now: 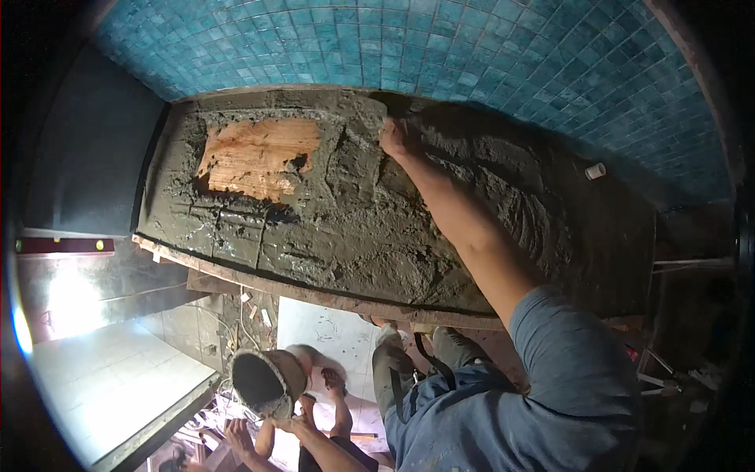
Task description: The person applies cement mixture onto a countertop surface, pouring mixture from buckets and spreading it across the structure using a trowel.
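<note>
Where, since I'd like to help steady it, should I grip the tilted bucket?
Probably the upper rim, coming from the person's left: the bucket tilts with its round mouth facing left, leaving that edge exposed, while a co-worker's hand is at the lower side.

Brown rectangular wooden panel (pixel 253 157): surrounded by long grey mortar layer (pixel 370 256), left.
Teal square-tiled wall (pixel 338 47): set behind the mortar.
White cylindrical pipe stub (pixel 595 171): placed right, near the wall.
</note>
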### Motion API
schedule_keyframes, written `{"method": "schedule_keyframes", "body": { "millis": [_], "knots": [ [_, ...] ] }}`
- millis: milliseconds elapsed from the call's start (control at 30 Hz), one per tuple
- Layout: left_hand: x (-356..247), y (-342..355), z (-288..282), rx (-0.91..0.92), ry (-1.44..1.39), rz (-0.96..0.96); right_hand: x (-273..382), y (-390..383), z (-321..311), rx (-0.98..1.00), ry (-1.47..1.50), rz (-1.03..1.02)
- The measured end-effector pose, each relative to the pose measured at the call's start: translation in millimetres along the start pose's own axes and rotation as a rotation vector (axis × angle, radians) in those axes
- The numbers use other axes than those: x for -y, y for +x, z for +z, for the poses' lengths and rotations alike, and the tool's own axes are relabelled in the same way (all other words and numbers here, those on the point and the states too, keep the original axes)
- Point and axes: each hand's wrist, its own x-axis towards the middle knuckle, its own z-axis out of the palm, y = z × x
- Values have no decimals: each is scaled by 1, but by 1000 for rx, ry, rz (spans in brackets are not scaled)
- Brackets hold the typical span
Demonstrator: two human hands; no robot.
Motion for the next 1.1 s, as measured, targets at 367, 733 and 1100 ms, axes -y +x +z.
{"method": "schedule_keyframes", "body": {
  "millis": [367,733,1100],
  "knots": [
    [100,-32,-117,-454,103,-209,-109,-91,-137,68,-222,245],
    [159,-61,-166,299,800,-430,-296,-171,-259,297,-260,775],
    [94,-93,-74,519,894,-26,-308,-168,-249,-140,-202,485]
  ]
}}
